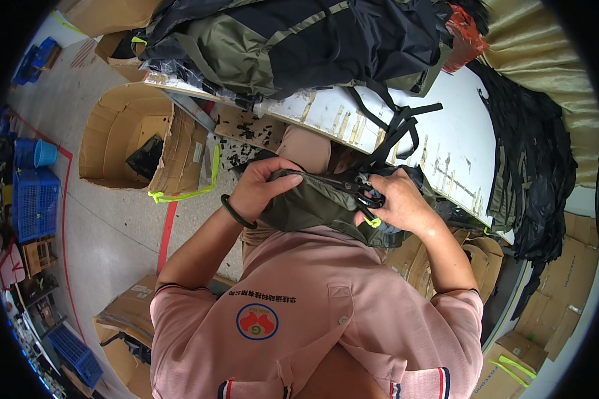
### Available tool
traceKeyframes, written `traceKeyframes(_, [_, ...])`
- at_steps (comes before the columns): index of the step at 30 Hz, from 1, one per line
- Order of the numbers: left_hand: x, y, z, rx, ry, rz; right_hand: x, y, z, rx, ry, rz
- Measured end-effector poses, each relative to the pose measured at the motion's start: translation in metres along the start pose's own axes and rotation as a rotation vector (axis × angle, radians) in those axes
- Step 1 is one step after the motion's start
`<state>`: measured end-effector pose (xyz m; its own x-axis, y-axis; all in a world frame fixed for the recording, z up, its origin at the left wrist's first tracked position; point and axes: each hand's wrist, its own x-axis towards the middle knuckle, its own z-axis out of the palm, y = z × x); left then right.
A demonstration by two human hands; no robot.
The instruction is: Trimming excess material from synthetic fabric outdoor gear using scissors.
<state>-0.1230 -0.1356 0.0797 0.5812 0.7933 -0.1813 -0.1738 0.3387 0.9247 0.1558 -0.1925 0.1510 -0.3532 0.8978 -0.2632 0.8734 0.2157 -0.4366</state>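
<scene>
In my lap lies an olive-green fabric piece (312,205), its upper edge pinched between the thumb and fingers of my left hand (265,187). My right hand (406,203) is closed around black-handled scissors (368,197) with a neon-yellow tie on the handle. Their blades point left along the fabric's upper edge, towards my left thumb. How far the blades are apart is too small to tell. Black straps (399,130) hang off the table edge just beyond my right hand.
A white table (446,153) with worn tape strips stands ahead, bearing a heap of black and olive bags (299,50). More black fabric (532,159) hangs at its right end. An open cardboard box (123,139) stands on the floor at left, near scattered black scraps (243,133).
</scene>
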Motion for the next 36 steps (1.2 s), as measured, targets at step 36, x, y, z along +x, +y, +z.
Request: traceKeyframes(36, [-0.02, 0.056, -0.048, 0.26, 0.397, 0.237, 0.019, 0.005, -0.059, -0.016, 0.204, 0.096])
